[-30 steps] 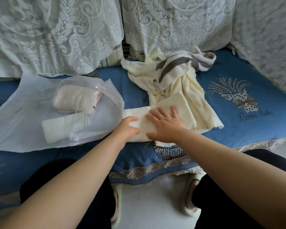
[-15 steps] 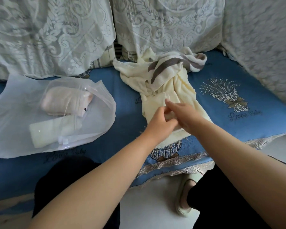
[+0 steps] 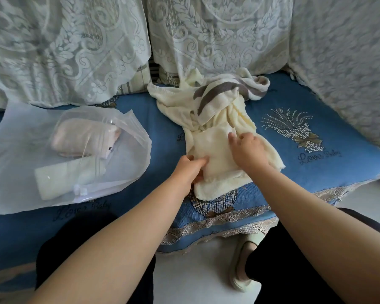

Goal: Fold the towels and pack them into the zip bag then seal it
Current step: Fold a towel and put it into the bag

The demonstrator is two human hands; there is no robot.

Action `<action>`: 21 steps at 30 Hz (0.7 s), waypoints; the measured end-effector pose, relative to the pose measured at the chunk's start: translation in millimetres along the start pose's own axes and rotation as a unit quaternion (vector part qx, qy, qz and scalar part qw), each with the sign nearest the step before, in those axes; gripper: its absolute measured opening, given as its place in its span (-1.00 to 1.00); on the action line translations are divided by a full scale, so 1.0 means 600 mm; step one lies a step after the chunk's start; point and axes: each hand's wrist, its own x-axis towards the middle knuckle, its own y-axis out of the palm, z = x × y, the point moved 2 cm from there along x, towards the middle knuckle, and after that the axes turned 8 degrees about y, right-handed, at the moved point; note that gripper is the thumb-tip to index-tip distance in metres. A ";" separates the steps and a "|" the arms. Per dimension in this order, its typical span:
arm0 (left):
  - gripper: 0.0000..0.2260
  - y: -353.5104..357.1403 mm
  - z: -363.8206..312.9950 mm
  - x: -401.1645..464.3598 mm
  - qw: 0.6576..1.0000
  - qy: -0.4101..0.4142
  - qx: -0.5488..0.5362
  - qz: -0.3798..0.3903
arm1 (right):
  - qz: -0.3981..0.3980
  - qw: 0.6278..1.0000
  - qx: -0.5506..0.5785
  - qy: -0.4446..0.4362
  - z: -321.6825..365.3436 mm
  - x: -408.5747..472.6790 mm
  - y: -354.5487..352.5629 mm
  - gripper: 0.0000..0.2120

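Blue sofa seat cover [image 3: 316,172], lace-trimmed front edge, carries everything.

Cream towel [image 3: 215,154] lies partly folded near the front edge, about mid-width of the seat; its ragged lower hem reaches almost to the lace trim. Left hand [image 3: 190,166] grips the towel's left edge, thumb on top and fingers tucked under the fold. Right hand [image 3: 248,148] rests on top of the towel's right part, fingers bent and spread, tips pressing the cloth; it is not closed around anything.

Behind the folded part, a loose heap: more cream cloth and a grey-striped towel [image 3: 224,93], running back to the lace-covered cushions [image 3: 217,36] at the rear edge.

Zip bag [image 3: 13,150] lies flat on the left part of the seat, mouth toward the centre and gaping open. Inside: a pink folded towel [image 3: 83,137] toward the rear, a white rolled towel [image 3: 70,178] toward the front, touching each other. Slider [image 3: 82,190] sits at the bag's front edge.

Bare blue strip between bag mouth and cream towel. Wider bare cover to the right, over the embroidered motif [image 3: 294,130], up to the right corner.
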 end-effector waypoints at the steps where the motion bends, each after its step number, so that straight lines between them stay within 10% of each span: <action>1: -0.66 -0.002 -0.001 0.003 1.000 0.004 -0.021 0.007 | 0.039 0.999 0.017 0.026 0.003 0.000 -0.001 -0.28; 8: -0.72 -0.030 -0.045 -0.018 0.993 -0.019 -0.105 0.059 | 0.197 0.957 0.204 0.054 0.038 -0.025 -0.004 -0.45; 11: -0.69 -0.075 -0.089 -0.048 0.997 0.069 0.038 0.021 | 0.290 0.896 0.335 0.033 0.076 -0.045 0.000 -0.63; 13: -0.65 -0.114 -0.106 -0.070 0.922 0.236 0.296 -0.082 | 0.318 0.866 0.385 0.011 0.099 -0.056 0.005 -0.74; 17: -0.40 -0.184 -0.120 -0.122 0.627 0.423 0.564 -0.332 | 0.313 0.865 0.392 -0.018 0.140 -0.071 0.033 -0.79; 21: -0.21 -0.263 -0.098 -0.127 0.628 0.243 0.677 -0.298 | 0.364 0.871 0.328 -0.035 0.185 -0.096 0.082 -0.83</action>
